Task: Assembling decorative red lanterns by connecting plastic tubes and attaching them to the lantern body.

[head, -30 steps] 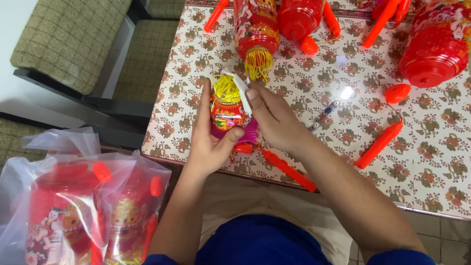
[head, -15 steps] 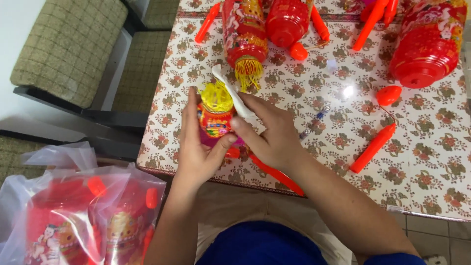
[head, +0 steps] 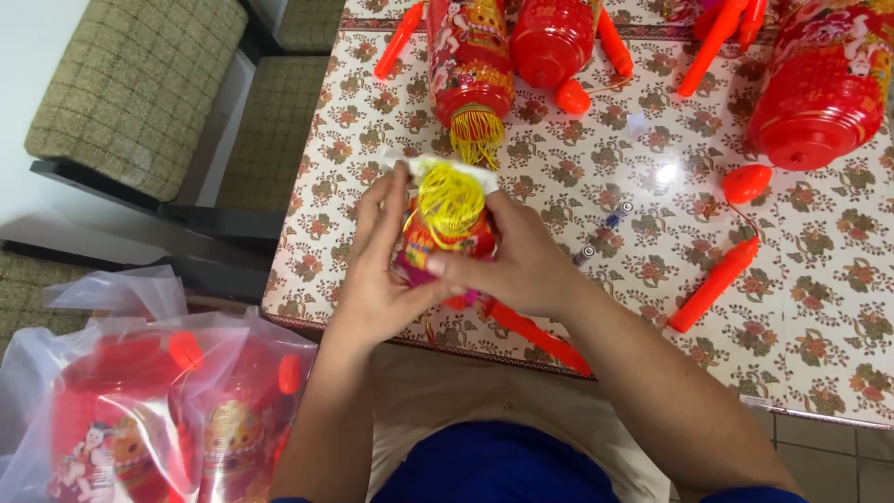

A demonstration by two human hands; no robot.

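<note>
Both hands hold a small red lantern (head: 445, 235) with a yellow tassel on top, over the near edge of the table. My left hand (head: 377, 270) cups its left side, fingers pointing up. My right hand (head: 520, 265) wraps the right side, thumb across the lantern's lower front. A crumpled white paper or plastic strip (head: 445, 168) sticks out at the top of the tassel. A red stick handle (head: 538, 337) lies partly hidden under my right wrist.
On the floral tablecloth (head: 819, 307) lie larger red lanterns (head: 468, 61) (head: 819, 88), red stick handles (head: 712, 284), red caps (head: 745, 183) and small batteries (head: 596, 242). A clear bag of red lanterns (head: 158, 410) sits lower left. Green checked chairs (head: 130, 84) stand left.
The lantern has been turned in my hands so the yellow tassel faces up toward me. My right hand has shifted from the top to grip its right side.
</note>
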